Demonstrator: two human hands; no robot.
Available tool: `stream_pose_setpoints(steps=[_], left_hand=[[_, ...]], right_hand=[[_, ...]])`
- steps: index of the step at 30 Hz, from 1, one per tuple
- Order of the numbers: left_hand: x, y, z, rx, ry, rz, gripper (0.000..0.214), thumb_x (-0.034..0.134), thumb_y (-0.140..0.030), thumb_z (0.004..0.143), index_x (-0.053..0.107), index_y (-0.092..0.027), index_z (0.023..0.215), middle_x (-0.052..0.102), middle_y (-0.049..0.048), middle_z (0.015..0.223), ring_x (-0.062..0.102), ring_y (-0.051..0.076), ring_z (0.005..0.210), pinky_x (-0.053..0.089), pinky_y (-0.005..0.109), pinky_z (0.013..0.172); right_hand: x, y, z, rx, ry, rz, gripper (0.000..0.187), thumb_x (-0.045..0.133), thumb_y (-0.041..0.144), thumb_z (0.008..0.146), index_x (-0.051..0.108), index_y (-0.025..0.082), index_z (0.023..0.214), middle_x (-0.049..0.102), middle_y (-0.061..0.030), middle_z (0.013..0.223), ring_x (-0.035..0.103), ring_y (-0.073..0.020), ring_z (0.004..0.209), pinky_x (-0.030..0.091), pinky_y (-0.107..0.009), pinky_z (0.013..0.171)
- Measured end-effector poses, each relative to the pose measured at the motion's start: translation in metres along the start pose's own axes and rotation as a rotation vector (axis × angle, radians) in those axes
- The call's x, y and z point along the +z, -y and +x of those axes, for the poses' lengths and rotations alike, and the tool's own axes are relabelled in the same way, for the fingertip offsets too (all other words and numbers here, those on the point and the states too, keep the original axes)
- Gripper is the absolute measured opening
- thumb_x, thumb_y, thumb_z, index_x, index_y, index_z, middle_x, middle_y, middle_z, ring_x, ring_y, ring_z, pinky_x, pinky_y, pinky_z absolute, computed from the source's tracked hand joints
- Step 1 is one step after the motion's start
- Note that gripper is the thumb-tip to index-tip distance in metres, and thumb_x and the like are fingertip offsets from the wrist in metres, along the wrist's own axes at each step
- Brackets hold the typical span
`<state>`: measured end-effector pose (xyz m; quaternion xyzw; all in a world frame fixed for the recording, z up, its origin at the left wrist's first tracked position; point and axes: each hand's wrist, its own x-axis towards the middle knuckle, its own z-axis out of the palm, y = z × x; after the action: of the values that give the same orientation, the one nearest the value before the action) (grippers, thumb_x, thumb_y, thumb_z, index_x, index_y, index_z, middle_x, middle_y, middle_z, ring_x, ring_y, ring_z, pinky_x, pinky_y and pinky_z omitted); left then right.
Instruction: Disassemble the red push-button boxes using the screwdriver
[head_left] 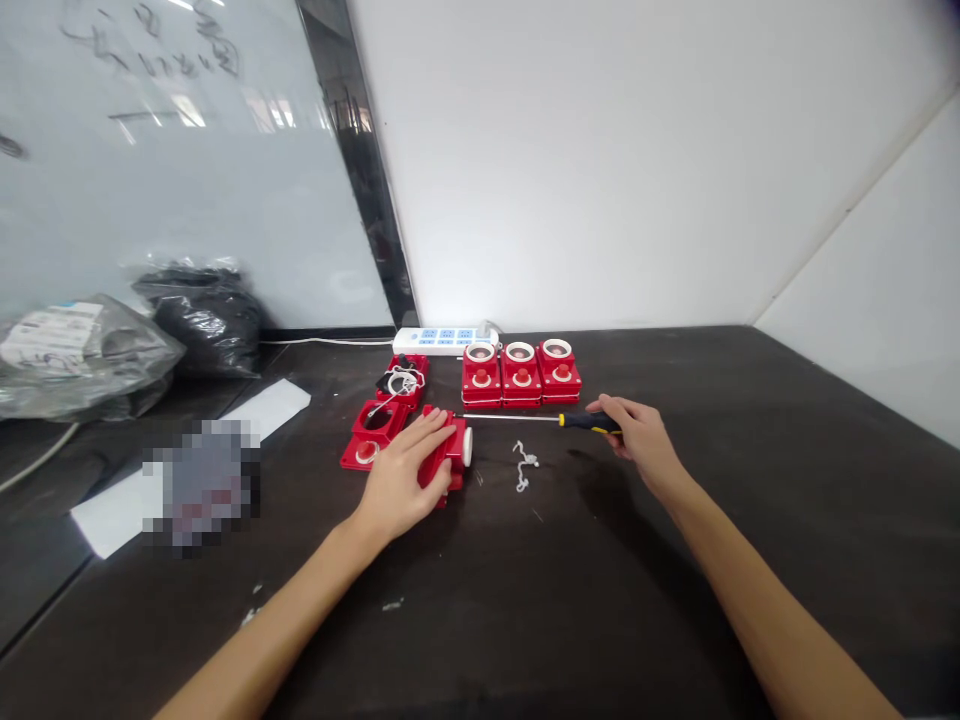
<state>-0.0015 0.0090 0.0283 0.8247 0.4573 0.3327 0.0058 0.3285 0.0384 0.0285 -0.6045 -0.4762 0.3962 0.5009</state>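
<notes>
My left hand (409,465) presses on a red alarm box (457,450), fingers laid across its top and thumb along the near side. The box lies on its side, its white round rim (468,447) facing right. In my right hand (636,430) is a screwdriver (589,422) with a black and yellow handle. Its long shaft points left, and the tip meets the box's upper corner or ends just beside it; I cannot tell which. A red cover (365,450) with a round hole and a red button lies left of the box, partly behind my left hand.
Three red alarm units (521,377) stand in a row at the back. Near them are an opened red unit with wires (403,383) and a white power strip (445,341). White string scraps (523,466) lie on the dark table (510,610). Plastic bags (202,315) and white paper (274,408) are at left.
</notes>
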Motion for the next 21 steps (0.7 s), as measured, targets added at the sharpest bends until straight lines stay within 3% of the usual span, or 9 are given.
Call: stream_pose_setpoints(steps=[3, 6, 10, 12, 17, 21], left_hand=[[-0.0002, 0.0004, -0.0004, 0.005, 0.006, 0.004, 0.039, 0.054, -0.029, 0.087, 0.066, -0.016, 0.122, 0.061, 0.0108, 0.134, 0.054, 0.029, 0.129, 0.047, 0.050, 0.107], [-0.0002, 0.0009, -0.0010, 0.003, 0.005, -0.001, 0.039, 0.054, -0.029, 0.087, 0.065, -0.016, 0.123, 0.061, 0.0107, 0.135, 0.053, 0.029, 0.129, 0.047, 0.050, 0.107], [0.0004, 0.0011, -0.0011, -0.002, 0.005, -0.009, 0.040, 0.055, -0.028, 0.086, 0.065, -0.018, 0.124, 0.060, 0.0097, 0.136, 0.053, 0.029, 0.129, 0.047, 0.051, 0.108], [0.0003, 0.0009, -0.0008, -0.005, 0.010, -0.015, 0.040, 0.055, -0.028, 0.086, 0.065, -0.020, 0.124, 0.061, 0.0087, 0.136, 0.053, 0.029, 0.130, 0.047, 0.051, 0.108], [-0.0001, 0.0006, 0.0001, 0.001, 0.000, -0.010, 0.040, 0.054, -0.029, 0.087, 0.066, -0.018, 0.123, 0.061, 0.0103, 0.135, 0.054, 0.030, 0.129, 0.047, 0.051, 0.107], [0.0001, 0.0008, 0.0000, 0.003, 0.000, -0.007, 0.040, 0.053, -0.029, 0.088, 0.066, -0.016, 0.123, 0.061, 0.0118, 0.135, 0.053, 0.030, 0.129, 0.047, 0.052, 0.106]], right_hand=[[-0.0008, -0.0002, 0.0002, -0.084, -0.005, 0.104, 0.040, 0.068, 0.050, 0.077, 0.070, 0.015, 0.096, 0.049, 0.0035, 0.052, 0.041, -0.0086, 0.043, 0.026, -0.021, 0.039], [-0.0026, 0.0003, -0.0001, -0.072, 0.059, 0.247, 0.038, 0.073, 0.040, 0.074, 0.067, 0.018, 0.104, 0.046, 0.0067, 0.052, 0.040, -0.0083, 0.043, 0.030, -0.023, 0.042], [-0.0026, 0.0042, -0.0018, 0.025, 0.127, 0.399, 0.035, 0.076, 0.027, 0.065, 0.068, 0.017, 0.097, 0.057, 0.0023, 0.062, 0.052, -0.0118, 0.049, 0.041, -0.027, 0.048], [-0.0007, 0.0055, -0.0026, 0.058, 0.132, 0.427, 0.030, 0.075, 0.031, 0.065, 0.069, 0.015, 0.090, 0.061, -0.0013, 0.067, 0.056, -0.0137, 0.050, 0.044, -0.029, 0.049], [0.0043, 0.0042, -0.0039, 0.088, 0.066, 0.302, 0.041, 0.071, 0.053, 0.073, 0.070, 0.013, 0.081, 0.052, 0.0004, 0.050, 0.049, -0.0117, 0.039, 0.030, -0.023, 0.037], [0.0033, 0.0063, -0.0055, 0.031, 0.061, 0.349, 0.032, 0.077, 0.037, 0.065, 0.071, 0.016, 0.089, 0.065, -0.0033, 0.076, 0.049, -0.0078, 0.044, 0.027, -0.021, 0.037]])
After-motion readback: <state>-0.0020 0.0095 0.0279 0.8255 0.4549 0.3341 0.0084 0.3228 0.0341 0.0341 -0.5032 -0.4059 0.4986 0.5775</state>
